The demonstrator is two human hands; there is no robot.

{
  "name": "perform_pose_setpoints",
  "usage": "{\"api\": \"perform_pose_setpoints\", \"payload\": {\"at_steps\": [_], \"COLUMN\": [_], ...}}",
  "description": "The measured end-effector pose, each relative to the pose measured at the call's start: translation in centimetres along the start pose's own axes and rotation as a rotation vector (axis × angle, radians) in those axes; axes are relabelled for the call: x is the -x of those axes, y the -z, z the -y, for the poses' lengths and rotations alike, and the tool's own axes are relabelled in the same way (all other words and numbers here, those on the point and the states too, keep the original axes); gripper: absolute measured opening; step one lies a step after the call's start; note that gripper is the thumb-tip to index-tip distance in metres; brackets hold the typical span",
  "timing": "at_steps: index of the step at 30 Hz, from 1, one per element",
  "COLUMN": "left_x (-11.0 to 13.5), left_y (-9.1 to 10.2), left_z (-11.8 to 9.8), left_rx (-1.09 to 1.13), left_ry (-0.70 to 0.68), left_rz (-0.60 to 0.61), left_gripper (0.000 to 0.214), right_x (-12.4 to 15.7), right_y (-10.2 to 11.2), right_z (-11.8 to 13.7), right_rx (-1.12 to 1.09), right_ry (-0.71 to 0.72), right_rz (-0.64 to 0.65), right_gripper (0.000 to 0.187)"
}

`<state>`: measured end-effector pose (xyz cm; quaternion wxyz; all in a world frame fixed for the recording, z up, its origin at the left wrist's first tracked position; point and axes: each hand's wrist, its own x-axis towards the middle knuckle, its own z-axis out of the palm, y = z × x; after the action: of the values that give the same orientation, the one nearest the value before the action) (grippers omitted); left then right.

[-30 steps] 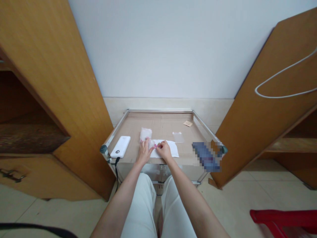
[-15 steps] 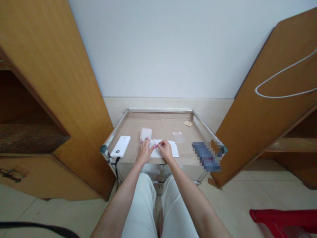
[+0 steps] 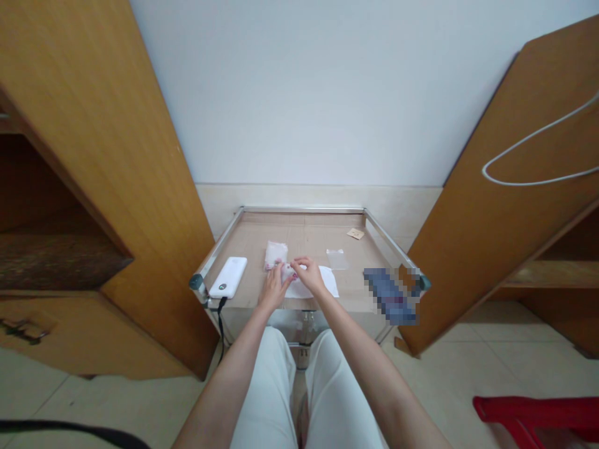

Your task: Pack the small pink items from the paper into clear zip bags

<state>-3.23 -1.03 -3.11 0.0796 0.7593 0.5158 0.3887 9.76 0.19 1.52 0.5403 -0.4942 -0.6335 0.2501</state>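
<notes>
My left hand [image 3: 273,288] is closed at the left end of a white sheet [image 3: 322,284] lying on the tray-like table. Between its thumb and fingers is a small translucent plastic bag [image 3: 287,272] with pinkish specks; its contents are too small to tell. My right hand [image 3: 307,274] pinches at the right edge of this bag, its fingertips almost meeting the left hand; what lies in the pinch is hidden. Just behind my left fingers rests a larger clear packet [image 3: 276,254] with white and pink in it.
A flat clear bag [image 3: 337,259] and a small beige card [image 3: 355,233] lie to the right. On the left is a white power bank [image 3: 228,277] with a black cable. A blurred dark item [image 3: 390,296] sits at the right edge. Metal rails [image 3: 304,209] border the tabletop.
My right hand has risen slightly and shifted a little left, over the top of the small bag. My left hand has barely moved. Everything else stays in place.
</notes>
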Motion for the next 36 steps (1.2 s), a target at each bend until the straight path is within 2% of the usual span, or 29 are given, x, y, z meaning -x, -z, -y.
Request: {"api": "perform_pose_setpoints", "payload": {"at_steps": [4,9,13,24,29,33,36], "left_x": [0.0,0.0,0.0,0.0,0.0,0.0,0.0], "left_y": [0.0,-0.3,-0.4,0.0,0.1,0.1,0.0], "left_z": [0.1,0.3,0.4,0.3,0.1,0.1,0.2], "left_rx": [0.014,0.028,0.033,0.05,0.051,0.054,0.05], "left_ry": [0.011,0.002,-0.012,-0.006,-0.006,-0.007,-0.002], "left_rz": [-0.016,-0.038,-0.043,-0.025,-0.027,-0.027,-0.023], "left_gripper": [0.046,0.046,0.046,0.047,0.046,0.046,0.047], "right_x": [-0.2,0.8,1.1,0.2,0.1,0.3,0.1], "right_y": [0.6,1.2,1.3,1.0,0.7,0.8,0.7], "right_z": [-0.2,-0.7,-0.9,-2.2,-2.6,-2.6,-2.4], "right_rx": [0.168,0.568,0.709,0.821,0.866,0.785,0.585], "right_ry": [-0.046,-0.073,-0.039,0.123,0.154,0.139,0.069], "right_rz": [-0.01,0.213,0.317,0.342,0.342,0.272,0.128], "right_gripper": [0.019,0.022,0.022,0.018,0.017,0.014,0.011]}}
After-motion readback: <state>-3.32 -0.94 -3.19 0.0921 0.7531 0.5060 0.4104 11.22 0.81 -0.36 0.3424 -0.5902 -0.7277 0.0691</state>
